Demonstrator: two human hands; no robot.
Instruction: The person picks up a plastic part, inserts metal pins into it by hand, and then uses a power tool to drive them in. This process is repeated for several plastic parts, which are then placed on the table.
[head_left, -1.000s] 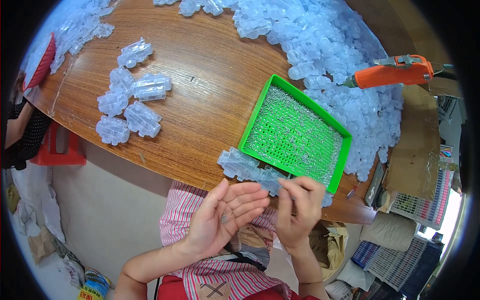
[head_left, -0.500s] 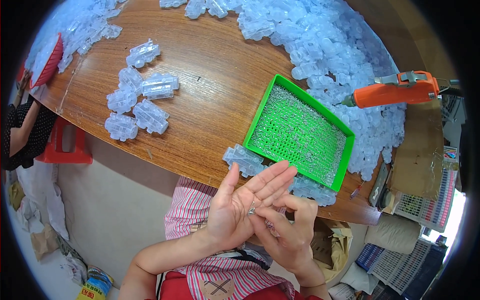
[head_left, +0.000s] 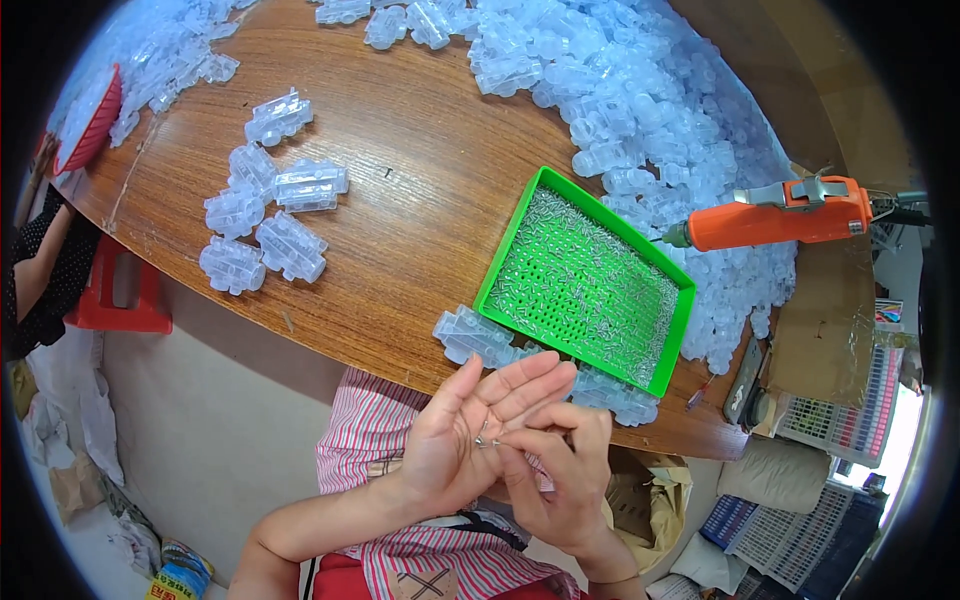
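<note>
My left hand (head_left: 440, 455) lies palm up above my lap, its fingers stretched out, with a few small silver screws (head_left: 481, 440) resting on the palm. Over that palm, my right hand (head_left: 560, 465) pinches a tiny screw (head_left: 496, 443) between thumb and fingertip. Just beyond the hands sits a green perforated tray (head_left: 487, 293), strewn with many more loose screws. Clear plastic housings (head_left: 472, 337) lie against the tray's near side, partly hidden by my left fingers.
An orange electric screwdriver (head_left: 780, 215) hangs right of the tray, in front of a large heap of clear plastic parts (head_left: 640, 90). Several assembled-looking clear housings (head_left: 292, 245) lie at left on the wooden table (head_left: 400, 230). A red basket (head_left: 92, 130) and another person's arm (head_left: 45, 245) are far left.
My two hands have shifted slightly left and down together in the view. The right fingertips now show a screw pinched clear of those on the palm.
</note>
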